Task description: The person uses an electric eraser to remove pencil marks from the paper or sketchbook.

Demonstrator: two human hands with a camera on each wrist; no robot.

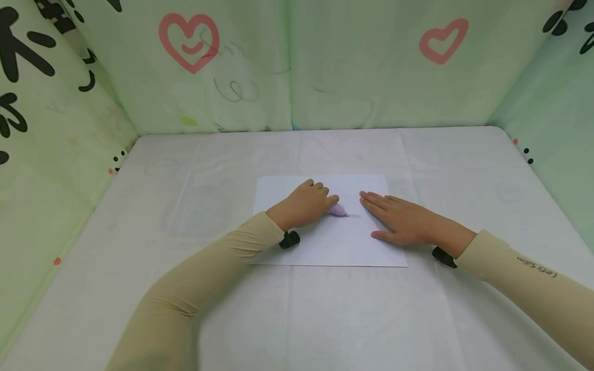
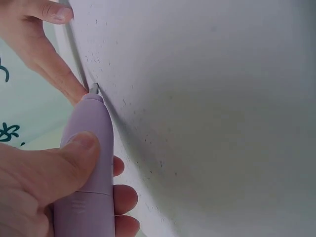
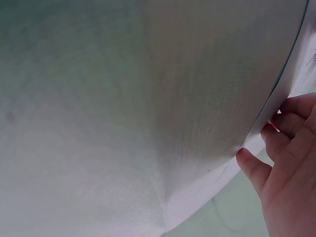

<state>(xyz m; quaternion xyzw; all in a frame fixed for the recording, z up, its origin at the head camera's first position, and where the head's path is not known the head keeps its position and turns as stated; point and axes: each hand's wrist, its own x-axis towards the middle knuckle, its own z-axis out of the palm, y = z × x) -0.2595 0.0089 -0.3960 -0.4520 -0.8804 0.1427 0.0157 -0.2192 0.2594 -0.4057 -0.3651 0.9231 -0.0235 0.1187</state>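
Note:
My left hand (image 1: 308, 203) grips a thick lilac electric eraser (image 2: 91, 133), the thumb pressed along its barrel and the fingers curled round the far side. Its narrow grey tip points right and meets the white sheet of paper (image 1: 325, 247). Dark specks and short crumbs lie scattered on the sheet near the tip. A faint grey streak shows just right of the tip in the head view. My right hand (image 1: 399, 219) rests flat on the right part of the sheet, fingers straight and thumb spread apart. In the right wrist view its fingertips (image 3: 245, 157) touch the paper near the edge.
The sheet lies on a table with a creased white cover (image 1: 223, 170). Light green curtains (image 1: 362, 67) with red hearts and black marks stand along the back and both sides. A dark wrist camera (image 1: 290, 240) sits under each wrist, close above the table.

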